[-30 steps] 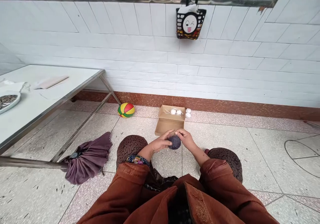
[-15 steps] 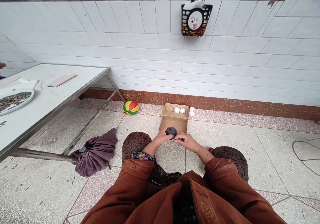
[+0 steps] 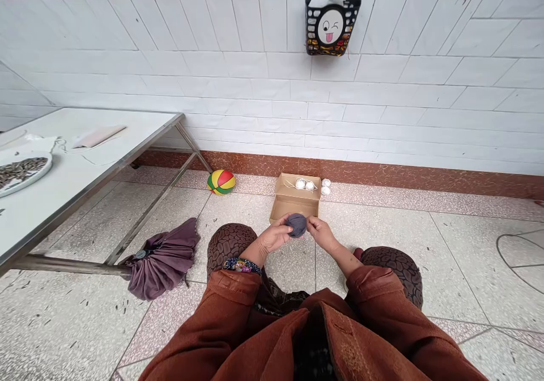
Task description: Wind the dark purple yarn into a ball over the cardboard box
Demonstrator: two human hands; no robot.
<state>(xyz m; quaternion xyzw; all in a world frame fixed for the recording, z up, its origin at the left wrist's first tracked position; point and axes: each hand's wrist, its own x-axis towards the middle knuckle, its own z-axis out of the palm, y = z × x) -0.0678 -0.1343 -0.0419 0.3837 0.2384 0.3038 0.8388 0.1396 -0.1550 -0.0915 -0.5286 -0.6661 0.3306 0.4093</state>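
A dark grey-purple ball of yarn (image 3: 296, 225) sits in my left hand (image 3: 276, 237), whose fingers and thumb close around its left side. Against the ball's right edge, my right hand (image 3: 321, 233) is closed in a pinch. Whatever its fingertips hold is too small to make out. Just beyond the hands lies an open cardboard box (image 3: 293, 208) on the floor. Two white balls (image 3: 305, 184), apparently yarn with loose strands, rest at the box's far end. Two more white balls (image 3: 326, 186) lie outside, by its right side.
A striped toy ball (image 3: 221, 182) lies near the white table (image 3: 140, 121) on the left. A folded purple umbrella (image 3: 164, 259) rests by the table's leg. A plate (image 3: 25, 172) of dark pieces stands on the table. Wall basket (image 3: 332, 26) hangs ahead; a wire frame (image 3: 521, 261) lies right.
The yarn ball has turned in my left hand and shifted slightly right. My right hand has moved from below the ball to its right edge, up and rightward.
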